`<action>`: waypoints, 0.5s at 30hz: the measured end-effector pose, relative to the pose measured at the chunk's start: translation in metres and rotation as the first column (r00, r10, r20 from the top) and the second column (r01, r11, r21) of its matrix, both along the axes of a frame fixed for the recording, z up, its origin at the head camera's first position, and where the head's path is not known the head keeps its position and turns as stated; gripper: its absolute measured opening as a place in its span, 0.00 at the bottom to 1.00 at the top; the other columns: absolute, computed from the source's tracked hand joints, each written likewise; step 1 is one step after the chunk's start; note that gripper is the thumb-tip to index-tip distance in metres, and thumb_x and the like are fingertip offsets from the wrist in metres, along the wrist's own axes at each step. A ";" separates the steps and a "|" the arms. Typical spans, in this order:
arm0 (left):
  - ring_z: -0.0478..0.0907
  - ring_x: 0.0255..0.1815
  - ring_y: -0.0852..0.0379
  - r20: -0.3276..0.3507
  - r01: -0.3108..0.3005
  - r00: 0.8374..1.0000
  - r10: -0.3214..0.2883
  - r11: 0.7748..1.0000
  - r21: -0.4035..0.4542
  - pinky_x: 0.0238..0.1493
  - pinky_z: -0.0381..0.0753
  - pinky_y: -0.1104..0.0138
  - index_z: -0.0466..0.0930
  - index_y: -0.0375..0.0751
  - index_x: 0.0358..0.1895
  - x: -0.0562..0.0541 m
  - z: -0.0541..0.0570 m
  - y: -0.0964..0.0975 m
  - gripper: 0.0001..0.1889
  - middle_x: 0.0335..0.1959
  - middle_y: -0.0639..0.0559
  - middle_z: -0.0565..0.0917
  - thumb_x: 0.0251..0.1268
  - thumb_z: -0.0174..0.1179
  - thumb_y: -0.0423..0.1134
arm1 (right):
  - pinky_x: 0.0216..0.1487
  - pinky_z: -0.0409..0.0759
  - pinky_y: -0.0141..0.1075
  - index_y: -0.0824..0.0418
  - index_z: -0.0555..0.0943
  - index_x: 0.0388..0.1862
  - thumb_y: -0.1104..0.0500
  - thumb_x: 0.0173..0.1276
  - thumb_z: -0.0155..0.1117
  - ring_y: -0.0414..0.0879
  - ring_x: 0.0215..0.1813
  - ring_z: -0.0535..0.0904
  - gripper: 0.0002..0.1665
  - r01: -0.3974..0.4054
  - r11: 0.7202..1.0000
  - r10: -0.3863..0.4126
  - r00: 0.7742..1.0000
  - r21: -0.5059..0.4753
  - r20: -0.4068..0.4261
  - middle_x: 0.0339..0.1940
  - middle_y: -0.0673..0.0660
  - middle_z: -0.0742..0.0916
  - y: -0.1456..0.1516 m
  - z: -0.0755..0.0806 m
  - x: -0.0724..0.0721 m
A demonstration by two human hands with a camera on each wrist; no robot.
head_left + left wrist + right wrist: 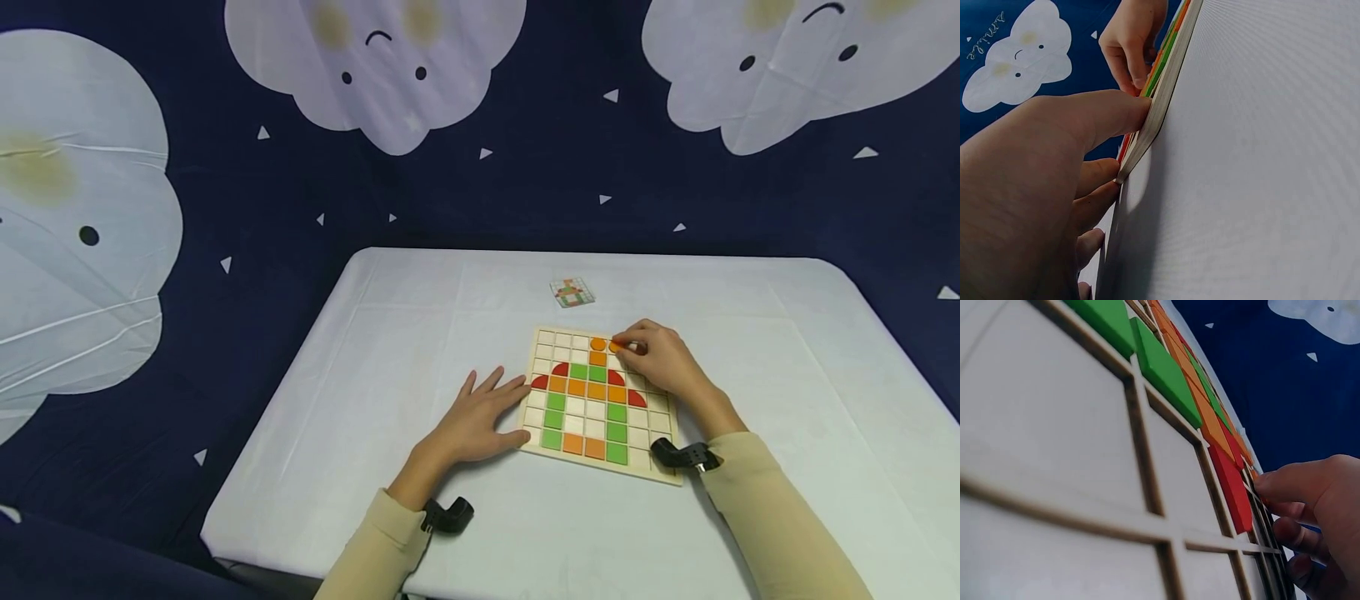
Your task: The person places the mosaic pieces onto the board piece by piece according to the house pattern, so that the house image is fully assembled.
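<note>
A wooden grid board (652, 461) lies on the table, its cells partly filled with orange, green and red pieces. My right hand (660, 358) is at the board's far edge, thumb and fingertips pinching an orange round piece (613, 347) at a top-row cell. Beside it sits another orange round piece (597, 343), above an orange square (597, 358). In the right wrist view the fingers are bent behind a red quarter-round piece (1231, 490). My left hand (476, 421) lies spread at the board's left side, thumb and fingertips touching its edge (1159, 107).
A small pattern card (572, 292) showing a coloured grid figure lies beyond the board. The white-covered table (360, 417) extends around it, with a dark blue cloud-print cloth (540, 200) behind. Each wrist carries a black camera mount.
</note>
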State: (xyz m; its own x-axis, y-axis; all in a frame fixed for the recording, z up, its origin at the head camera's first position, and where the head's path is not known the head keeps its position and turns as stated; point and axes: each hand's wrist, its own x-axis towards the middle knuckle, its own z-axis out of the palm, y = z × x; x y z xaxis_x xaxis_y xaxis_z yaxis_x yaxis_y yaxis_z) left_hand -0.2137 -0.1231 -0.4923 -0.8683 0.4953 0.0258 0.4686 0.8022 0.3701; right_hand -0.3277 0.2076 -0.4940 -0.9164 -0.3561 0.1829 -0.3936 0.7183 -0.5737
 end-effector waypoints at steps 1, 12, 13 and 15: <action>0.42 0.76 0.55 0.000 0.001 1.000 -0.001 1.000 0.001 0.72 0.34 0.48 0.62 0.57 0.73 0.000 0.000 0.001 0.38 0.74 0.65 0.57 0.60 0.54 0.64 | 0.36 0.70 0.42 0.58 0.85 0.51 0.57 0.67 0.64 0.47 0.35 0.71 0.15 0.001 1.000 -0.001 1.000 -0.001 -0.002 0.45 0.53 0.81 0.001 0.000 0.001; 0.43 0.76 0.55 0.017 0.003 1.000 -0.004 1.000 0.009 0.72 0.34 0.49 0.62 0.56 0.73 0.002 -0.003 0.000 0.38 0.73 0.64 0.58 0.60 0.55 0.63 | 0.35 0.70 0.41 0.62 0.84 0.51 0.55 0.67 0.64 0.46 0.35 0.72 0.16 0.027 1.000 -0.027 0.998 -0.009 -0.052 0.40 0.52 0.82 0.017 0.003 0.016; 0.43 0.76 0.55 0.020 0.002 1.000 -0.002 1.000 0.011 0.72 0.34 0.49 0.62 0.56 0.73 0.003 -0.003 -0.001 0.38 0.73 0.64 0.58 0.60 0.55 0.63 | 0.35 0.69 0.41 0.62 0.84 0.51 0.55 0.67 0.64 0.46 0.35 0.72 0.17 0.024 1.000 -0.024 0.998 -0.002 -0.053 0.39 0.52 0.82 0.020 0.002 0.017; 0.44 0.76 0.54 0.024 -0.002 1.000 0.002 1.000 0.018 0.72 0.35 0.49 0.63 0.55 0.73 0.005 -0.004 -0.003 0.37 0.73 0.64 0.59 0.60 0.55 0.63 | 0.34 0.69 0.41 0.62 0.83 0.52 0.53 0.68 0.63 0.46 0.34 0.73 0.18 0.020 1.000 -0.019 0.998 0.018 -0.052 0.39 0.52 0.82 0.024 0.002 0.022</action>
State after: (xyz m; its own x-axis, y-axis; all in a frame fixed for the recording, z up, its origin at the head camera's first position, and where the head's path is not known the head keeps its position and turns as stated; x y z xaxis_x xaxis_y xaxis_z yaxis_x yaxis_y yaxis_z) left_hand -0.2085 -0.1264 -0.4968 -0.8697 0.4933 0.0141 0.4580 0.7962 0.3953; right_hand -0.3057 0.2315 -0.4921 -0.9126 -0.3419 0.2242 -0.4084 0.7363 -0.5396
